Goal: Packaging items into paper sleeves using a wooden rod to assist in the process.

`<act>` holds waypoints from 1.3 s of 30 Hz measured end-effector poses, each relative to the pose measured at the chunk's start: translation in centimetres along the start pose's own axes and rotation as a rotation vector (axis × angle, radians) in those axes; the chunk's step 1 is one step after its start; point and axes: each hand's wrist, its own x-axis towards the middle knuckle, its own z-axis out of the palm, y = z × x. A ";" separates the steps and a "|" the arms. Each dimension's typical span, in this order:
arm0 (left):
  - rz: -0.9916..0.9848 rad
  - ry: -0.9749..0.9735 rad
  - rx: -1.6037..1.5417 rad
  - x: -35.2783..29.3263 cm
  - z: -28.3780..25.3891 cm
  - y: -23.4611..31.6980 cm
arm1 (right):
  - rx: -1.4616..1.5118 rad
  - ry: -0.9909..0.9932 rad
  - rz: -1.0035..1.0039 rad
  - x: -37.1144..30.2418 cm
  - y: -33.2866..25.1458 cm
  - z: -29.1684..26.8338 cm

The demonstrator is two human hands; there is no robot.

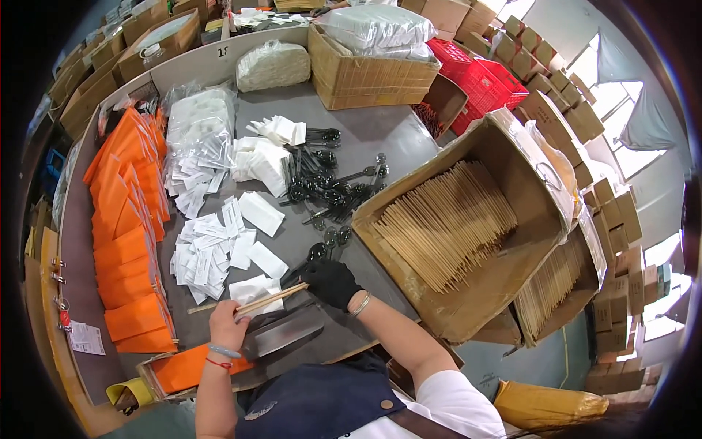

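Pale wooden chopsticks [272, 299] lie slantwise between my two hands, low over the table. My bare left hand [228, 326] pinches their left end. Their other end is in the closed fingers of my right hand [331, 284], which wears a black glove. Beneath the chopsticks are white folded napkins [252, 290]. Black plastic spoons [317, 252] lie just beyond the gloved hand. A shiny metal trough [287, 335] sits on my side of the hands, beside an orange sleeve [189, 368] near my left wrist.
Orange sleeves [131, 252] are stacked along the left wall. Small white packets [201, 256] and a heap of black spoons [329, 183] cover mid-table. An open carton [409, 285] of chopsticks stands at right. Behind are a carton [373, 80] with bagged goods and red crates [486, 84].
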 end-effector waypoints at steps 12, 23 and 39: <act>-0.174 -0.272 -0.261 -2.3 -3.8 4.4 | 0.055 0.250 -0.072 0.4 2.1 -0.3; -0.177 0.098 -0.149 0.1 -0.7 -0.2 | 0.314 0.393 0.063 0.4 -1.7 -3.4; -0.040 0.118 -0.089 0.1 -0.1 0.0 | 0.366 0.327 0.236 -3.6 -2.3 -2.3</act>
